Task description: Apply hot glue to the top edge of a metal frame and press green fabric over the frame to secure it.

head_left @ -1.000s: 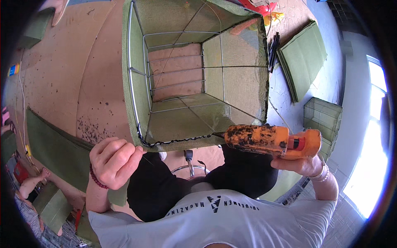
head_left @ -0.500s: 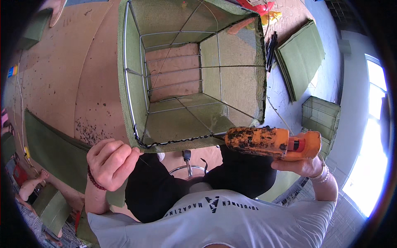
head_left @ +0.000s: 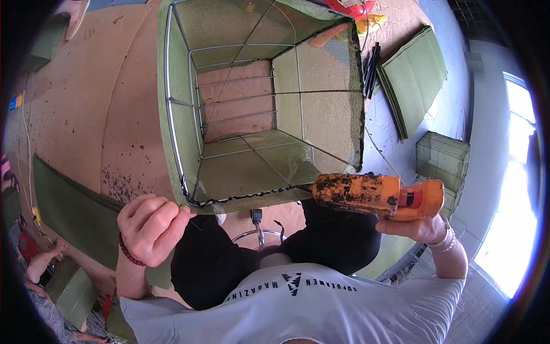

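Observation:
A wire-framed box (head_left: 326,109) covered in green mesh fabric lies with its open side toward me, above my knees. Its near edge carries a bumpy black line of glue (head_left: 246,196) running from the left corner to the nozzle of an orange glue gun (head_left: 361,194). The gun is smeared with black residue, and my right hand (head_left: 417,229) grips it from below. At the box's near left corner, my left hand (head_left: 152,226) pinches the fabric edge between thumb and forefinger; the other fingers are curled in.
Green sheets are stacked (head_left: 415,80) at the far right, beside thin black sticks (head_left: 371,71). A small mesh-covered wire frame (head_left: 441,163) stands at the right. More green fabric (head_left: 80,209) lies at the left, where another person's limb (head_left: 47,259) shows. Black crumbs dot the brown floor.
The box has shifted slightly to the left, and my left hand has moved a little the same way. The glue gun has barely moved.

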`<move>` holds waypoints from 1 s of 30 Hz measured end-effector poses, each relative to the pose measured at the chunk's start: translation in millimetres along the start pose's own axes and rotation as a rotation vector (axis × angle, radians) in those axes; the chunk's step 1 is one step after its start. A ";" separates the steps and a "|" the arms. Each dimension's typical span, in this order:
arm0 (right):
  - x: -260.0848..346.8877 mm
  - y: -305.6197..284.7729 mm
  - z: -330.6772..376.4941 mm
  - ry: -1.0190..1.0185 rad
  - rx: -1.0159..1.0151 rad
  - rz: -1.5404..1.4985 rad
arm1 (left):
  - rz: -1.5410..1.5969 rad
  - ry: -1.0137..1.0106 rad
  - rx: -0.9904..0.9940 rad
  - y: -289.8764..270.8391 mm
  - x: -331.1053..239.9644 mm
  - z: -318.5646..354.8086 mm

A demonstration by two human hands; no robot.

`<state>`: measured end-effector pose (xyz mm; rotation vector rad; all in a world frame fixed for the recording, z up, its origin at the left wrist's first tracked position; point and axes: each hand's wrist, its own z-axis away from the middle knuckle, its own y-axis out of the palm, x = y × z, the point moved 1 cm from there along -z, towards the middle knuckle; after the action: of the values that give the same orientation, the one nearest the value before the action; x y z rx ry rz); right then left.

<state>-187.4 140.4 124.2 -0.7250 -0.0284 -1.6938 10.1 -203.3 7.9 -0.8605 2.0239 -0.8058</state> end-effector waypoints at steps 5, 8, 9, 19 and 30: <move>-4.3 0.4 3.3 -0.005 -0.011 0.019 | 0.003 -0.004 0.004 0.0 -0.3 -1.7; -7.2 -0.4 4.4 -0.016 -0.007 0.017 | 0.003 -0.015 0.005 -0.2 -1.0 -1.5; -8.0 -0.8 4.3 -0.011 0.000 0.016 | 0.004 -0.021 0.005 1.2 -0.7 -1.1; -14.8 -5.7 12.2 0.005 0.015 0.093 | -0.172 0.142 0.039 24.5 -22.1 -35.9; -14.5 -6.8 14.7 -0.044 -0.013 0.097 | -0.090 0.227 -0.017 51.8 -28.9 -51.2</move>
<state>-185.9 160.7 131.5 -0.7617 -0.0130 -1.5871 -34.2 -138.7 5.3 -0.9094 2.2040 -0.9757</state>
